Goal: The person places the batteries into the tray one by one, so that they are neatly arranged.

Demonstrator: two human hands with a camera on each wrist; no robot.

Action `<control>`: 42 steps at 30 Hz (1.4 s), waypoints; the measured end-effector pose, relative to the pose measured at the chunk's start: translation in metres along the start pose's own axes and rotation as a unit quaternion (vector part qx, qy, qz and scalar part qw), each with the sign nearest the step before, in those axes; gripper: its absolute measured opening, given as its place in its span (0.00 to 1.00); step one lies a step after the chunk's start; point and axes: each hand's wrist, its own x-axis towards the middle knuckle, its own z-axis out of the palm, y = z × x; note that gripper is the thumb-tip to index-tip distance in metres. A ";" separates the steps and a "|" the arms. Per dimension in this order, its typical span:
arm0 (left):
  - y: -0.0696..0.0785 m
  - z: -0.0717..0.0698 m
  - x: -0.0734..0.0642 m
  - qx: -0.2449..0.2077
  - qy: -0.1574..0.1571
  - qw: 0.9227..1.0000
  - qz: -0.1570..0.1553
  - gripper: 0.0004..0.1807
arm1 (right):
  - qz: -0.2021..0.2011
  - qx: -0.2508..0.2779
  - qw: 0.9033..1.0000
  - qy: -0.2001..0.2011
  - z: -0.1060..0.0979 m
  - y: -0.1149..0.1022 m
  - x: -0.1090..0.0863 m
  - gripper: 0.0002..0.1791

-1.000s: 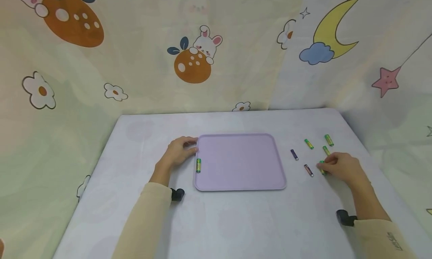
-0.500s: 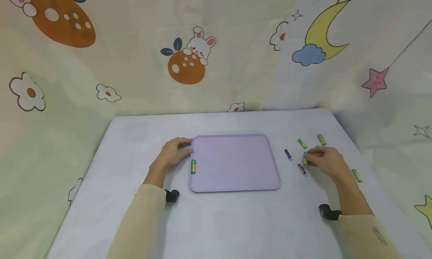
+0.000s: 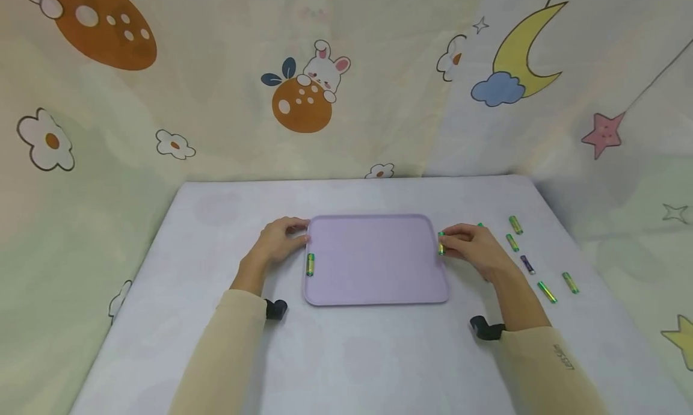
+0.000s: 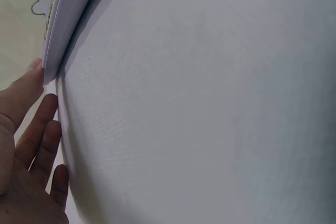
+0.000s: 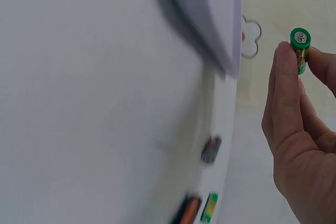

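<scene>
Cartoon-printed fabric [image 3: 390, 114] backs a white-covered table [image 3: 352, 361] where, at left, a person's left hand [image 3: 275, 243] rests with fingers extended, unclenched, against the edge of a lilac tray [image 3: 373, 258], near a green battery [image 3: 310, 264] lying along its left side. Across the tray, the right hand [image 3: 473, 246] pinches a second green battery [image 3: 441, 244] between thumb and fingertips by the right rim; whether it touches the tray cannot be told. Beyond that hand another green battery [image 3: 480, 225] peeks out, and farther right four loose green batteries [image 3: 516, 224] and one dark battery [image 3: 527, 264] lie scattered.
</scene>
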 end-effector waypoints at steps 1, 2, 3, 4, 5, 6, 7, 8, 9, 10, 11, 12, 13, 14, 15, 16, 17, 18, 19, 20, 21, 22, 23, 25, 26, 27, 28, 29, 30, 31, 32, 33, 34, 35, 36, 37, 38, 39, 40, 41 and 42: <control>0.000 -0.001 0.000 -0.003 -0.001 1.000 -0.002 0.26 | -0.002 0.009 1.000 -0.005 0.007 -0.001 0.003 0.28; 0.000 -0.002 0.000 -0.005 -0.003 1.000 -0.001 0.26 | -0.004 0.015 1.000 -0.008 0.013 -0.002 0.007 0.27; 0.001 -0.003 0.001 -0.007 -0.005 1.000 0.001 0.26 | -0.007 0.019 1.000 -0.011 0.020 -0.004 0.010 0.26; 0.001 -0.003 0.001 -0.007 -0.009 1.000 0.003 0.26 | -0.008 0.019 1.000 -0.014 0.026 -0.006 0.012 0.25; 0.001 -0.003 0.002 -0.006 -0.012 1.000 0.005 0.26 | -0.009 0.016 1.000 -0.018 0.032 -0.008 0.015 0.25; 0.002 -0.003 0.002 -0.005 -0.014 1.000 0.007 0.26 | -0.011 0.011 1.000 -0.023 0.038 -0.010 0.018 0.24; 0.002 -0.003 0.003 -0.003 -0.014 1.000 0.007 0.26 | -0.015 0.005 0.999 -0.030 0.045 -0.013 0.021 0.24; 0.001 -0.003 0.004 0.000 -0.013 1.000 0.007 0.26 | -0.017 -0.004 0.999 -0.036 0.052 -0.015 0.024 0.23; 0.001 -0.003 0.004 0.001 -0.012 1.000 0.006 0.26 | -0.019 -0.010 0.999 -0.045 0.059 -0.018 0.027 0.23; 0.001 -0.003 0.004 0.001 -0.012 1.000 0.004 0.26 | -0.020 -0.017 0.998 -0.053 0.067 -0.020 0.031 0.22; 0.001 -0.002 0.004 0.001 -0.010 1.000 0.002 0.26 | -0.023 -0.024 0.998 -0.062 0.075 -0.022 0.034 0.21; 0.000 -0.002 0.003 0.000 -0.008 1.000 0.001 0.26 | -0.025 -0.030 0.997 -0.069 0.083 -0.024 0.037 0.20; 0.000 -0.003 0.002 -0.002 -0.006 1.000 -0.001 0.26 | -0.027 -0.033 0.996 -0.078 0.092 -0.025 0.040 0.20; -0.001 -0.004 0.001 -0.003 -0.005 1.000 -0.003 0.26 | -0.027 -0.030 0.996 -0.084 0.101 -0.026 0.042 0.19; -0.001 -0.004 0.000 -0.006 -0.003 1.000 -0.005 0.26 | -0.027 -0.022 0.995 -0.093 0.110 -0.028 0.045 0.18; -0.002 -0.005 -0.001 -0.007 -0.002 1.000 -0.007 0.26 | -0.028 -0.019 0.994 -0.100 0.118 -0.030 0.046 0.18; -0.003 -0.005 -0.002 -0.006 0.000 1.000 -0.008 0.26 | -0.029 -0.015 0.994 -0.106 0.126 -0.032 0.047 0.17; -0.003 -0.006 -0.003 -0.006 0.001 1.000 -0.008 0.26 | -0.029 -0.008 0.993 -0.110 0.133 -0.034 0.048 0.17; -0.004 -0.006 -0.003 -0.007 0.001 1.000 -0.008 0.26 | -0.030 -0.001 0.993 -0.115 0.139 -0.037 0.049 0.17; -0.004 -0.006 -0.003 -0.009 0.001 1.000 -0.007 0.26 | -0.030 0.005 0.993 -0.118 0.144 -0.039 0.049 0.16; -0.004 -0.006 -0.002 -0.011 0.002 1.000 -0.007 0.26 | -0.030 0.009 0.992 -0.121 0.149 -0.042 0.049 0.15; -0.004 -0.006 -0.002 -0.011 0.002 1.000 -0.007 0.26 | -0.031 0.009 0.992 -0.124 0.154 -0.044 0.049 0.15; -0.004 -0.006 -0.002 -0.011 0.002 1.000 -0.008 0.26 | -0.030 0.010 0.991 -0.127 0.158 -0.046 0.050 0.15; -0.004 -0.006 -0.002 -0.010 0.003 1.000 -0.012 0.26 | -0.028 0.006 0.991 -0.132 0.168 -0.051 0.051 0.15; -0.004 -0.006 -0.002 -0.008 0.004 1.000 -0.014 0.26 | -0.027 0.003 0.991 -0.134 0.174 -0.053 0.052 0.15; -0.004 -0.006 -0.002 -0.005 0.006 1.000 -0.016 0.26 | -0.026 -0.003 0.990 -0.137 0.179 -0.056 0.052 0.15; -0.004 -0.007 -0.002 -0.002 0.006 1.000 -0.015 0.26 | -0.027 -0.010 0.990 -0.138 0.184 -0.058 0.053 0.15; -0.004 -0.007 -0.002 0.001 0.007 1.000 -0.013 0.26 | -0.026 -0.020 0.990 -0.137 0.189 -0.060 0.054 0.15; -0.003 -0.007 -0.002 0.001 0.006 1.000 -0.012 0.26 | -0.026 -0.031 0.990 -0.137 0.194 -0.062 0.055 0.14; -0.003 -0.007 -0.003 0.001 0.007 1.000 -0.011 0.26 | -0.026 -0.039 0.989 -0.137 0.198 -0.064 0.055 0.14; -0.002 -0.007 -0.003 0.002 0.006 1.000 -0.008 0.26 | -0.027 -0.048 0.989 -0.137 0.202 -0.065 0.056 0.13; -0.001 -0.007 -0.003 0.001 0.004 1.000 -0.006 0.26 | -0.026 -0.059 0.989 -0.137 0.205 -0.066 0.056 0.13; -0.001 -0.007 -0.003 0.001 0.003 1.000 -0.004 0.26 | -0.028 -0.068 0.988 -0.135 0.209 -0.067 0.057 0.12; 0.000 -0.007 -0.003 -0.001 0.003 1.000 -0.004 0.26 | -0.027 -0.076 0.988 -0.131 0.211 -0.067 0.058 0.12; 0.001 -0.007 -0.002 -0.002 0.001 1.000 -0.003 0.26 | -0.028 -0.083 0.988 -0.128 0.214 -0.067 0.058 0.12; 0.001 -0.006 -0.001 -0.001 0.001 1.000 -0.003 0.25 | -0.029 -0.089 0.988 -0.124 0.216 -0.068 0.058 0.11; 0.001 -0.005 -0.001 0.000 -0.001 1.000 -0.001 0.25 | -0.031 -0.096 0.988 -0.119 0.218 -0.068 0.058 0.11; 0.001 -0.005 0.000 0.000 -0.001 1.000 -0.002 0.25 | -0.034 -0.102 0.988 -0.115 0.220 -0.069 0.058 0.11; 0.000 -0.005 0.001 0.001 0.000 1.000 -0.002 0.25 | -0.038 -0.106 0.987 -0.111 0.222 -0.070 0.058 0.11; 0.000 -0.004 0.001 0.002 0.001 1.000 -0.003 0.25 | -0.041 -0.109 0.987 -0.111 0.224 -0.070 0.059 0.11; -0.001 -0.004 0.002 0.003 0.003 1.000 -0.003 0.25 | -0.047 -0.113 0.986 -0.112 0.226 -0.071 0.059 0.11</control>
